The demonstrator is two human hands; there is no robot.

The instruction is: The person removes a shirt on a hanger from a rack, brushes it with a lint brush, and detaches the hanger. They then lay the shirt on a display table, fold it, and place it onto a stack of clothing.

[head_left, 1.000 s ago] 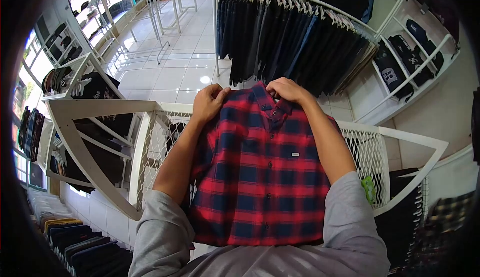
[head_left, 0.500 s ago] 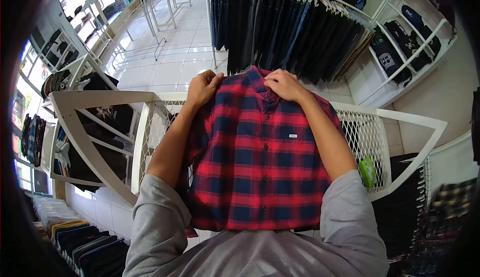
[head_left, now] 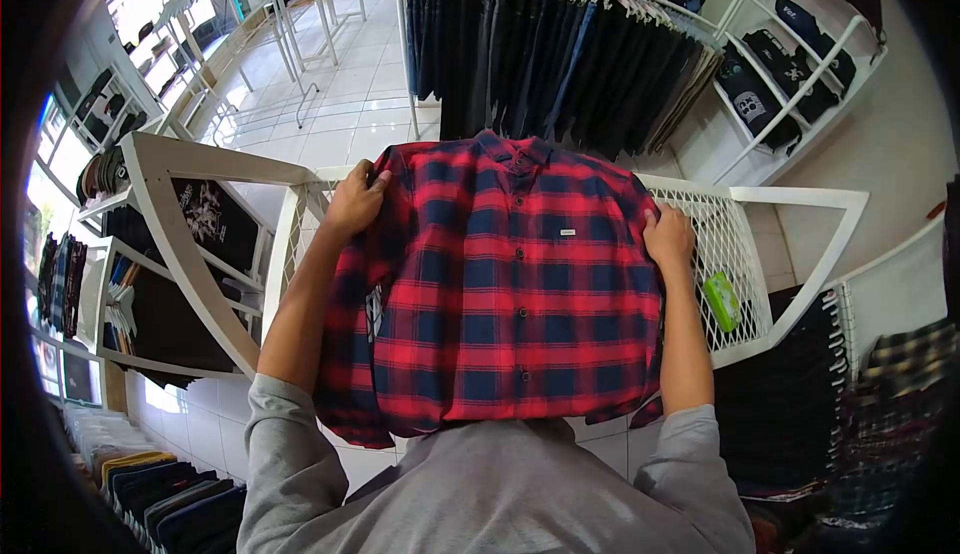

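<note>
Centrally, beyond the wearer's grey top [head_left: 500, 484], a red-and-navy plaid shirt [head_left: 500, 294] is spread front upward, its hem nearest the wearer and its buttoned collar farthest away. A small pale label [head_left: 567, 232] marks the chest; one long sleeve hangs down at the left. The left hand [head_left: 357, 200] has its fingers closed on the cloth at one shoulder; the right hand [head_left: 669, 237] has its fingers closed on the opposite upper sleeve. Behind the shirt stands a white mesh-sided frame [head_left: 800, 197]; whether cloth and mesh touch cannot be told. A green packet [head_left: 721, 301] lies against the mesh, to the right of the right forearm. Farther off, dark trousers [head_left: 530, 64] hang in a close row from a curved rail, with dark printed items [head_left: 795, 69] on a shelf to their right. White floor tiles [head_left: 350, 114] extend towards bright windows [head_left: 150, 4] at upper left.
</note>
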